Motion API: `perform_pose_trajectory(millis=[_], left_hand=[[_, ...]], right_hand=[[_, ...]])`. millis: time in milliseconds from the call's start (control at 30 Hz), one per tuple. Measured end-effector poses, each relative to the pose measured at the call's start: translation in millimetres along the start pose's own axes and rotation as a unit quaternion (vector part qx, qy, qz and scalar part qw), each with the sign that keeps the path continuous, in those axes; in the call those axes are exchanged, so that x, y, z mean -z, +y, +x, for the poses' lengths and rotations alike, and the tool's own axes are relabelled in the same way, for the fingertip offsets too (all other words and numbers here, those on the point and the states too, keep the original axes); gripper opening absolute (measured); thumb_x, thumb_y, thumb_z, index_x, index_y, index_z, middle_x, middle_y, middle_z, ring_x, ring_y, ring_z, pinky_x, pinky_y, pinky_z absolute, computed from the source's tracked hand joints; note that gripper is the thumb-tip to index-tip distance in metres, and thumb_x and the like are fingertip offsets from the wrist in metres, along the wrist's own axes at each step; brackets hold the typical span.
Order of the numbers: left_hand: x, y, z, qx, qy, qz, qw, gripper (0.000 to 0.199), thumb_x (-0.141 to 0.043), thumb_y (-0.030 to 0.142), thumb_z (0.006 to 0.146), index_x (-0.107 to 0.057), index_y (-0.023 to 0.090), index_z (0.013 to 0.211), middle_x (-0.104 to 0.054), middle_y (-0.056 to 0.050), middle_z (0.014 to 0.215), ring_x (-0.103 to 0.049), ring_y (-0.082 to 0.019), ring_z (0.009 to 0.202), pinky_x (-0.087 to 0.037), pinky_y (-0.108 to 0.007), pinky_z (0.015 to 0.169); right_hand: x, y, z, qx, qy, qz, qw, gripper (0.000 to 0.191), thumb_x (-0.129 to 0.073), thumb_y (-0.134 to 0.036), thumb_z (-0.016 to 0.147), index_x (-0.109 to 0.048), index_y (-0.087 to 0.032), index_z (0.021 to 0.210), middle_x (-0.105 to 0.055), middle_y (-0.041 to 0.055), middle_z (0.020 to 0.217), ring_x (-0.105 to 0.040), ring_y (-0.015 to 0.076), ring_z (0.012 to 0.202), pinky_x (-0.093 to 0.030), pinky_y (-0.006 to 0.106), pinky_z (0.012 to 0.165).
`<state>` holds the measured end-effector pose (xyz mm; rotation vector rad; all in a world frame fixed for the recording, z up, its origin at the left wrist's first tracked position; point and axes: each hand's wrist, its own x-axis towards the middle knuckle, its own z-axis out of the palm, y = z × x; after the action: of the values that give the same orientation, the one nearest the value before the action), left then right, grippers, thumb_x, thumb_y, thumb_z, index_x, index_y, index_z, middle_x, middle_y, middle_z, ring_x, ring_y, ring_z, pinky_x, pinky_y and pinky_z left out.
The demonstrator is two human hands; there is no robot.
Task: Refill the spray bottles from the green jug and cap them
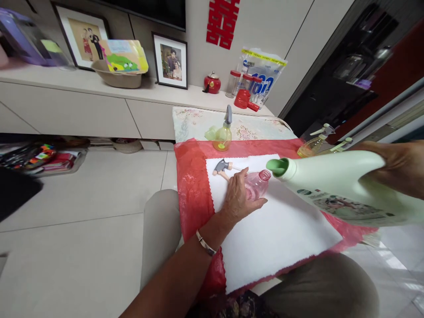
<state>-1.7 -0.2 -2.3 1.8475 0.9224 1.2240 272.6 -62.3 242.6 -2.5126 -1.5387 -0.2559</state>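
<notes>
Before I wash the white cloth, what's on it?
A spray head; the left hand holds a pink bottle there. What the hand, bottle and jug cover can't be seen.

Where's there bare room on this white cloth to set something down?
The near part of the white cloth, between the left forearm and the red sheet at right, is bare. Far left is crowded: left hand, pink bottle, spray head. The green jug hides some far right.

A long, pale, flat-fronted cabinet [96, 110] bears two dark-framed photographs [171, 62], a brown oval basket [117, 79] holding a colourful printed packet [127, 56], a small round red lidded pot [212, 84], and clear red-lidded jars [232, 86] beside a printed plastic bag [266, 73]. Above, a flat red cut-out [222, 23] marks the pale wall [265, 24], right of a black screen [152, 9]
</notes>
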Motion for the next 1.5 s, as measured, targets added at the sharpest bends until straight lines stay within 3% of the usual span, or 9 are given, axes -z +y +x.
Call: perform_pose_trajectory(millis=[67, 200, 367, 533, 767, 933, 1100, 1267, 1500], left_hand=[[2.2, -0.3, -0.3, 0.001, 0.011, -0.024, 1.000, 0.093, -0.082, 0.041, 0.072, -0.031, 0.017, 0.147, -0.054, -0.019, 0.137, -0.053, -0.037, 0.128, -0.041, -0.057, 0.111], [7.9, -1.3, 1.0, 0.015, 0.047, -0.077, 0.996, 0.057, -0.051, 0.043, 0.096, -0.038, 0.015, 0.144, -0.056, -0.020, 0.136, -0.054, -0.032, 0.130, -0.043, -0.053, 0.111], [12.4, -3.4, 4.9, 0.037, 0.115, -0.091, 0.988, 0.041, -0.041, 0.041, 0.100, -0.052, 0.016, 0.130, -0.064, -0.016, 0.123, -0.064, -0.026, 0.112, -0.051, -0.044, 0.098], [13.7, -5.3, 7.8, 0.035, 0.168, -0.046, 0.984, 0.031, -0.045, 0.028, 0.097, -0.058, 0.016, 0.123, -0.068, -0.013, 0.116, -0.067, -0.021, 0.097, -0.054, -0.038, 0.090], [13.9, -13.7, 9.4, 0.020, 0.202, 0.018, 0.979, 0.032, -0.051, 0.012, 0.086, -0.061, 0.018, 0.116, -0.071, -0.011, 0.110, -0.066, -0.017, 0.083, -0.055, -0.030, 0.077], [12.9, -18.9, 9.5, 0.034, 0.210, 0.048, 0.976, 0.035, -0.052, 0.011, 0.084, -0.061, 0.019, 0.116, -0.071, -0.010, 0.106, -0.064, -0.017, 0.080, -0.055, -0.032, 0.076], [11.6, -20.5, 10.4, 0.034, 0.230, 0.080, 0.969, 0.033, -0.052, 0.010, 0.081, -0.064, 0.020, 0.110, -0.072, -0.009, 0.103, -0.066, -0.021, 0.091, -0.055, -0.038, 0.084], [12.6, -23.6, 11.0, 0.034, 0.230, 0.132, 0.964, 0.028, -0.051, 0.009, 0.080, -0.067, 0.022, 0.099, -0.072, -0.006, 0.095, -0.066, -0.023, 0.091, -0.054, -0.041, 0.085], [12.6, -29.7, 11.4, 0.091, 0.150, 0.201, 0.964, 0.034, -0.048, 0.008, 0.083, -0.069, 0.021, 0.106, -0.073, -0.009, 0.107, -0.066, -0.029, 0.101, -0.050, -0.047, 0.092]], right_hand=[[-0.7, -13.1, -6.4, -0.033, -0.051, -0.004, 0.998, 0.050, -0.071, -0.016, 0.047, -0.073, -0.023, 0.097, -0.058, -0.0059, 0.076, -0.058, 0.0098, 0.063, -0.037, 0.012, 0.050], [-6.5, -25.0, -13.2, -0.043, 0.017, 0.069, 0.997, 0.049, -0.064, 0.004, 0.062, -0.074, -0.022, 0.103, -0.058, -0.0056, 0.075, -0.055, 0.0027, 0.063, -0.034, 0.006, 0.053], [-37.8, -11.1, -0.7, -0.112, 0.094, 0.190, 0.971, 0.040, -0.066, 0.002, 0.071, -0.075, -0.016, 0.105, -0.056, -0.0029, 0.074, -0.042, -0.0016, 0.054, -0.027, 0.005, 0.048], [-83.8, -6.3, 18.5, -0.123, 0.165, 0.363, 0.909, 0.031, -0.066, -0.011, 0.068, -0.072, -0.004, 0.098, -0.053, 0.0017, 0.073, -0.042, 0.0016, 0.054, -0.029, 0.006, 0.047], [-138.2, -25.8, 40.0, -0.094, 0.210, 0.460, 0.858, 0.039, -0.062, -0.019, 0.065, -0.069, -0.001, 0.099, -0.051, 0.0020, 0.075, -0.040, 0.0006, 0.062, -0.034, 0.006, 0.053], [-163.6, -26.0, 52.2, -0.093, 0.221, 0.486, 0.840, 0.046, -0.061, -0.029, 0.064, -0.068, -0.001, 0.100, -0.048, 0.0020, 0.074, -0.040, 0.0020, 0.064, -0.032, 0.006, 0.053], [-177.2, -19.2, 58.9, -0.099, 0.258, 0.481, 0.832, 0.053, -0.062, -0.035, 0.062, -0.070, -0.004, 0.104, -0.050, 0.0013, 0.079, -0.042, 0.0025, 0.069, -0.032, 0.006, 0.055], [-186.2, -21.3, 66.7, -0.121, 0.299, 0.482, 0.815, 0.050, -0.062, -0.029, 0.062, -0.070, -0.002, 0.102, -0.050, 0.0005, 0.081, -0.038, 0.0008, 0.069, -0.030, 0.005, 0.055], [-196.5, -24.9, 77.4, -0.130, 0.296, 0.475, 0.818, 0.036, -0.066, -0.022, 0.067, -0.069, -0.002, 0.098, -0.052, 0.0012, 0.083, -0.040, -0.0004, 0.071, -0.029, 0.005, 0.058]])
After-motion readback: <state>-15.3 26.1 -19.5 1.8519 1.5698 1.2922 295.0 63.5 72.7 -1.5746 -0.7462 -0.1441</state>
